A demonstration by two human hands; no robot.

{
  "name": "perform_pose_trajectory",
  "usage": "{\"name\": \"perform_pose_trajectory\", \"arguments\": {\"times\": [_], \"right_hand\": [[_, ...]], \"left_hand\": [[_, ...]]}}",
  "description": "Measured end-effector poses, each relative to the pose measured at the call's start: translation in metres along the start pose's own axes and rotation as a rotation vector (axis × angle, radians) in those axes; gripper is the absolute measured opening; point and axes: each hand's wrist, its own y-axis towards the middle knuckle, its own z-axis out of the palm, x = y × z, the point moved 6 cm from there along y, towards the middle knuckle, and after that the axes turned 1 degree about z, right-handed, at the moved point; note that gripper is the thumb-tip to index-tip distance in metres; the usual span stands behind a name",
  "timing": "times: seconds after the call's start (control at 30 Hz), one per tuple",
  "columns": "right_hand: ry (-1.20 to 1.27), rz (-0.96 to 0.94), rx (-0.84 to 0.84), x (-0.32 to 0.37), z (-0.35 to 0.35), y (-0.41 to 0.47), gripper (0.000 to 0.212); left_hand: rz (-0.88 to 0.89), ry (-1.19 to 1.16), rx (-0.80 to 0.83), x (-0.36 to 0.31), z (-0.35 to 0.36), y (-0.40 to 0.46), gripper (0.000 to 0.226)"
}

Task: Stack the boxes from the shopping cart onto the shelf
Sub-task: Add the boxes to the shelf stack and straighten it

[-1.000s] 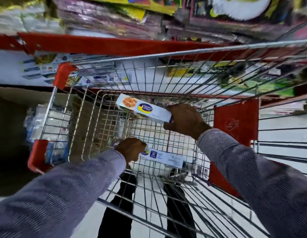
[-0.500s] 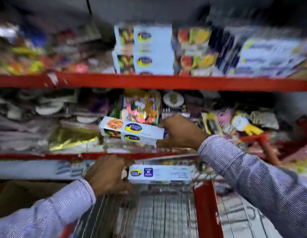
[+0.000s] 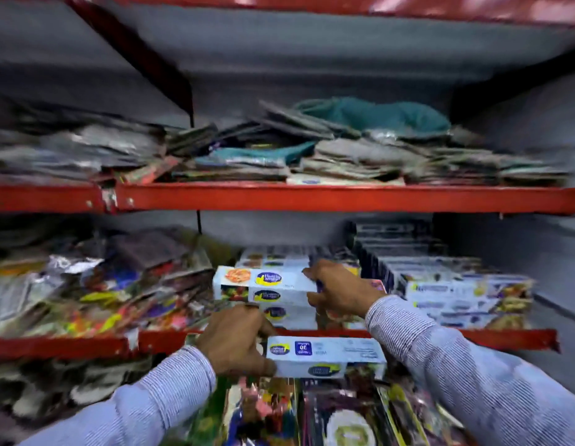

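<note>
My right hand (image 3: 339, 289) grips the right end of a long white box (image 3: 263, 284) with a food picture and a blue-yellow logo, held against a stack of like boxes (image 3: 289, 315) on the red-edged shelf (image 3: 408, 336). My left hand (image 3: 236, 341) holds the left end of a second white box (image 3: 324, 355) just below and in front of that shelf edge. More of the same boxes (image 3: 463, 300) are stacked to the right. The shopping cart is out of view.
Heaps of colourful plastic packets (image 3: 96, 284) fill the shelf left of the boxes. The shelf above (image 3: 311, 196) carries flat grey and teal packets (image 3: 360, 146). Further packets (image 3: 311, 413) lie on the level below my hands.
The view has swung up from the cart to the shelves. Both hands rose with their boxes; the right one brought its box onto the stack on the shelf.
</note>
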Motion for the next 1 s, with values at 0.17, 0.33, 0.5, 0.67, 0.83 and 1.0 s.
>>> {"name": "perform_pose_trajectory", "arguments": {"times": [0.17, 0.33, 0.5, 0.67, 0.83, 1.0], "right_hand": [[-0.034, 0.071, 0.055, -0.028, 0.01, 0.038, 0.032], [-0.051, 0.095, 0.095, -0.043, 0.029, 0.066, 0.038], [-0.061, 0.101, 0.08, -0.052, 0.041, 0.075, 0.049], [-0.111, 0.108, 0.019, -0.057, 0.033, 0.076, 0.028], [-0.139, 0.152, -0.018, -0.053, 0.021, 0.072, 0.029], [-0.123, 0.189, -0.031, -0.055, 0.021, 0.073, 0.02]], "left_hand": [[-0.068, -0.004, -0.014, 0.019, -0.01, 0.04, 0.059], [-0.088, -0.029, 0.007, 0.03, -0.012, 0.069, 0.057], [-0.085, -0.059, 0.021, 0.034, -0.011, 0.079, 0.057], [-0.076, -0.052, 0.029, 0.038, -0.013, 0.087, 0.05], [-0.07, -0.05, 0.002, 0.037, -0.017, 0.096, 0.042], [-0.076, -0.069, -0.002, 0.042, -0.014, 0.104, 0.033]]}}
